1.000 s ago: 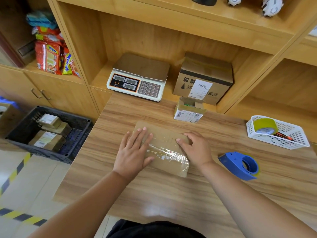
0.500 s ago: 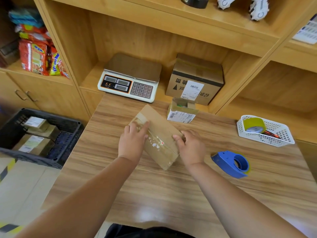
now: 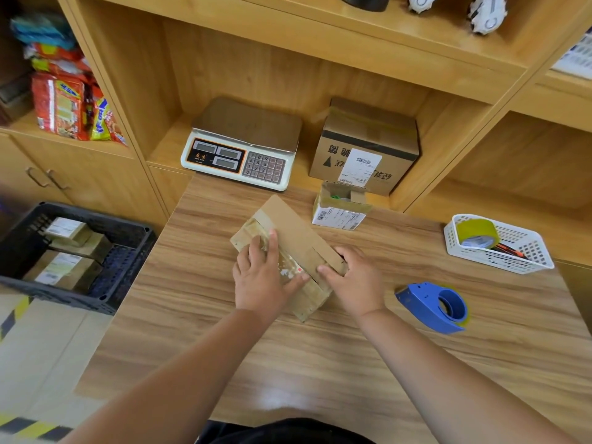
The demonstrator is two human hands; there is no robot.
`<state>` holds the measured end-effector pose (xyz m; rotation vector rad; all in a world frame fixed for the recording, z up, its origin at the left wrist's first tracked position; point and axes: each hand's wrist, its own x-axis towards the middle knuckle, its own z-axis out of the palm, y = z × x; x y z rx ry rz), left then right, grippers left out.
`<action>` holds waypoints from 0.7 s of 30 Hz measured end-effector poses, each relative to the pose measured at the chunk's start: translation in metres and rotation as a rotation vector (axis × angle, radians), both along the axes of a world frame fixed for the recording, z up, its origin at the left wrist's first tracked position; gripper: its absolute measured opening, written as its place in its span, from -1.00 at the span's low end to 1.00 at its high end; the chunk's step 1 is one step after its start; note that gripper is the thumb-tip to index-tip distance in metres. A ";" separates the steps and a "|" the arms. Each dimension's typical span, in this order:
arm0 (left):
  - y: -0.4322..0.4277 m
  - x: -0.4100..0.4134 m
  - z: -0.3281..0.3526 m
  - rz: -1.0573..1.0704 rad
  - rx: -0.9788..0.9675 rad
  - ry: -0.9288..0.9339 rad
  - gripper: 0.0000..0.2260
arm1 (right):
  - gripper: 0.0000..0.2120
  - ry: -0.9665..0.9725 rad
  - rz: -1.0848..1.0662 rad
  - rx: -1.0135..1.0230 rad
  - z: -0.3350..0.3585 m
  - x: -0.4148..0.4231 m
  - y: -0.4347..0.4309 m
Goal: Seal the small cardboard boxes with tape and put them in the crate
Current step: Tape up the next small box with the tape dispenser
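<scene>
A flat brown cardboard box stands tilted on its long edge in the middle of the wooden table, clear tape across its near face. My left hand lies on that taped face, fingers straight, thumb along the lower side. My right hand grips the box's right end. A blue tape dispenser lies to the right. A small open box with labels sits behind. The black crate on the floor at left holds several labelled boxes.
A weighing scale and a bigger taped carton stand in the shelf recess behind the table. A white basket with a roll of yellow tape sits at the right. Snack packets fill the left shelf.
The box has gone from lying flat to tipped up on its edge and turned diagonally. Both hands shifted with it, the right one now round the box's end.
</scene>
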<state>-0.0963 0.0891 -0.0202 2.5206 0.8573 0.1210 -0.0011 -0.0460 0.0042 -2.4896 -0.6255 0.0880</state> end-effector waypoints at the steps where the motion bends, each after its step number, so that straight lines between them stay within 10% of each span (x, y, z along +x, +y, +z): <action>1: 0.001 0.000 -0.002 -0.009 0.004 0.016 -0.10 | -0.65 -0.004 -0.002 0.008 -0.001 -0.001 0.000; 21: 0.022 -0.041 -0.022 -0.192 0.023 -0.494 -0.67 | -0.21 -0.044 0.329 0.076 -0.014 -0.027 0.014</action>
